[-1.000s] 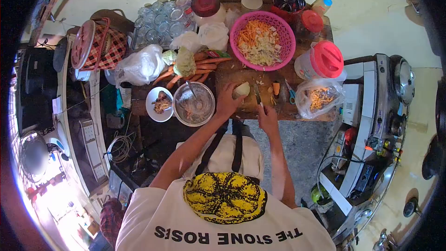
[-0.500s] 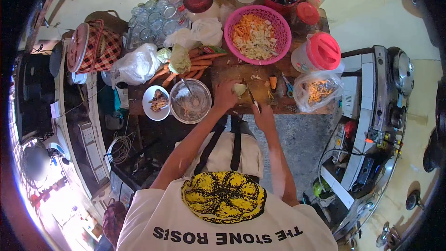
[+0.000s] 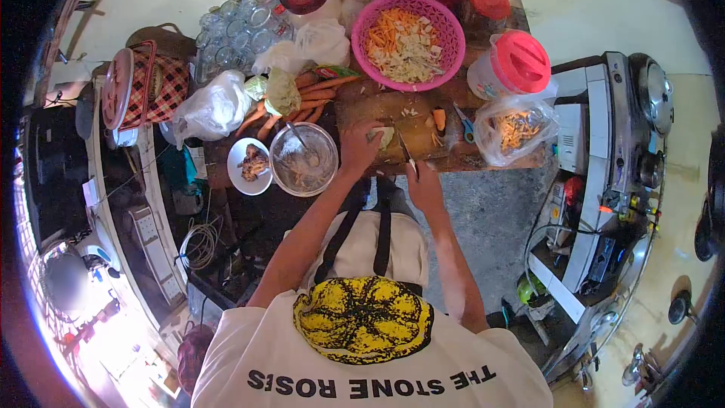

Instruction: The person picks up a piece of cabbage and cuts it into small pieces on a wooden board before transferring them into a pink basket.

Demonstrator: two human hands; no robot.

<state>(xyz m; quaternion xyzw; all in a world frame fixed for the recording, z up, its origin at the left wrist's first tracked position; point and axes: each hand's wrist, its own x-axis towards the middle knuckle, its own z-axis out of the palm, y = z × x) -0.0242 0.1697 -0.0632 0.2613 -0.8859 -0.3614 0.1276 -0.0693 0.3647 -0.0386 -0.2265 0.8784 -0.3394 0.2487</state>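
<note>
My left hand (image 3: 359, 146) is at the near edge of a wooden cutting board (image 3: 359, 109), its fingers closed on a small pale piece of cabbage (image 3: 387, 137). My right hand (image 3: 425, 185) grips the handle of a knife (image 3: 405, 150), whose blade points away from me over the board, just right of the cabbage piece. Small pale scraps (image 3: 408, 112) lie beyond the blade. A carrot piece (image 3: 439, 119) sits to the right, with blue-handled scissors (image 3: 466, 128) beside it.
Behind the board stands a pink basket (image 3: 358, 45) of cut vegetables. To the left are carrots (image 3: 321, 94), a cabbage (image 3: 283, 92), a clear bowl (image 3: 332, 153) and a white bowl (image 3: 232, 170) of food. A plastic bag of peelings (image 3: 517, 134) and a pink-lidded pitcher (image 3: 487, 74) are right.
The view has shifted, so the table sits higher in the picture. My hands stay at the board with the knife and cabbage piece, which now looks lower and flatter.
</note>
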